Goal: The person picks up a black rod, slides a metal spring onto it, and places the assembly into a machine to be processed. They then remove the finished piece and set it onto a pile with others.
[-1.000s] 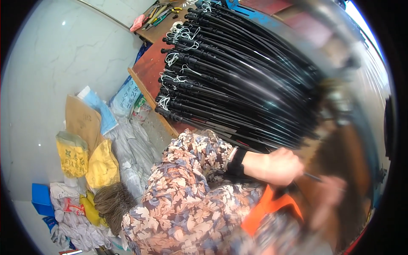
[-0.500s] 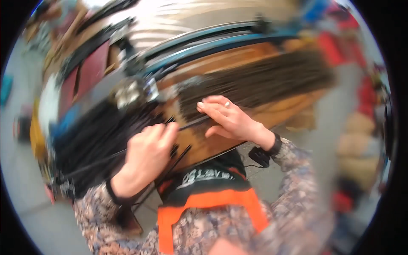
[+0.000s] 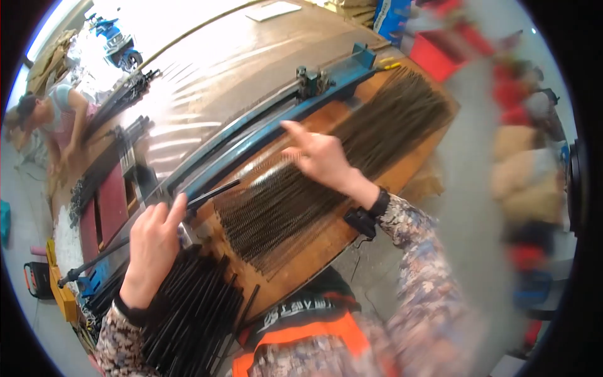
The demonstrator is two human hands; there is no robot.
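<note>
My left hand [image 3: 154, 242] is closed around a long thin black rod [image 3: 217, 193]. One end points up and right toward the blue metal rail [image 3: 251, 139]; the other passes out beyond the hand to the lower left. My right hand [image 3: 320, 157], slightly blurred, hovers above the springs with index finger stretched toward the rail and thumb apart; I see nothing held in it. Under it lies a wide pile of long dark coil springs [image 3: 276, 217] on the wooden table [image 3: 279, 283]. A bundle of black rods [image 3: 195, 308] lies below my left hand.
A metal clamp block [image 3: 311, 83] sits on the rail. Dark red panels [image 3: 112, 204] stand left of it. Another person [image 3: 66, 119] works at the far left. A red bin [image 3: 435, 55] and a blue bag [image 3: 391, 22] are at the far right.
My view has turned and the blur has lessened. My left hand has moved left and down with the rod. My right hand has lifted away from the rod toward the rail.
</note>
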